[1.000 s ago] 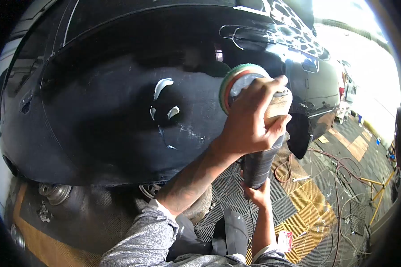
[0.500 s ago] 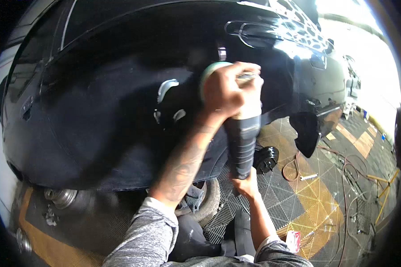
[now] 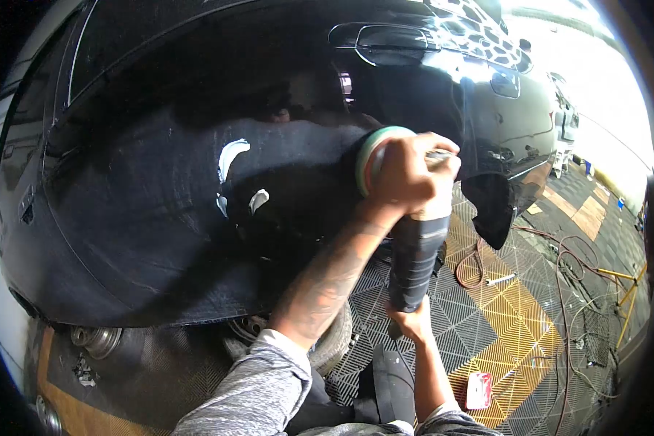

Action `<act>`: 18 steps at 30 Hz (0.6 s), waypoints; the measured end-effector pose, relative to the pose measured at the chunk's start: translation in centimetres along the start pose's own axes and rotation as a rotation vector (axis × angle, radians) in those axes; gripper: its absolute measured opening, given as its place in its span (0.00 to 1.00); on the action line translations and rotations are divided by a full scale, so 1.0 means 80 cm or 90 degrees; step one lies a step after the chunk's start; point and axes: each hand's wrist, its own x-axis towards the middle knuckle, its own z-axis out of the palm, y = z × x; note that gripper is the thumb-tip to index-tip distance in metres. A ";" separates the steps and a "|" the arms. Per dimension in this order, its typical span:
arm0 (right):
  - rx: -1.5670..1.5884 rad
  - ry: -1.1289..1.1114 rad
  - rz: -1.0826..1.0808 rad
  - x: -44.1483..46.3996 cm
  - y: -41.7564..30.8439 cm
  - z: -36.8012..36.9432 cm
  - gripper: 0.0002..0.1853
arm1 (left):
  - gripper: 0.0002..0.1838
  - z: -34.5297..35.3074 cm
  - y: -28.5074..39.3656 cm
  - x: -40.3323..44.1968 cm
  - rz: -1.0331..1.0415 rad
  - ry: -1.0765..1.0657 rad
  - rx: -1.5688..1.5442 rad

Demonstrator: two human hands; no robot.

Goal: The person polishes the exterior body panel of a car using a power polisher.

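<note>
A power sander (image 3: 418, 251) with a black-taped body and a round green-edged pad lies against the dark car door panel (image 3: 145, 182). My left hand (image 3: 410, 174) is wrapped over the sander's head, its fingers curled round the top. Below, my right hand (image 3: 413, 320) grips the rear end of the tool, where a cord hangs down. White filler patches (image 3: 232, 158) show on the dull part of the panel, left of the pad. The door handle (image 3: 392, 43) is above the pad.
Wheels (image 3: 96, 340) lie on the tiled floor (image 3: 516, 312) under the car. A coiled red hose (image 3: 471, 272), a red and white packet (image 3: 479, 391) and a yellow stand (image 3: 621, 291) are at the right.
Both hands and the sander moved left along the panel, then back to the right. The view has also shifted slightly.
</note>
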 end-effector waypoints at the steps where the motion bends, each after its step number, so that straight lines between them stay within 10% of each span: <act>1: 0.005 0.017 -0.010 -0.002 -0.001 0.000 0.16 | 0.12 0.012 -0.004 -0.002 -0.014 -0.006 0.022; 18: -0.155 -0.010 -0.138 -0.021 -0.002 0.029 0.40 | 0.10 -0.096 0.000 -0.094 0.033 0.177 0.029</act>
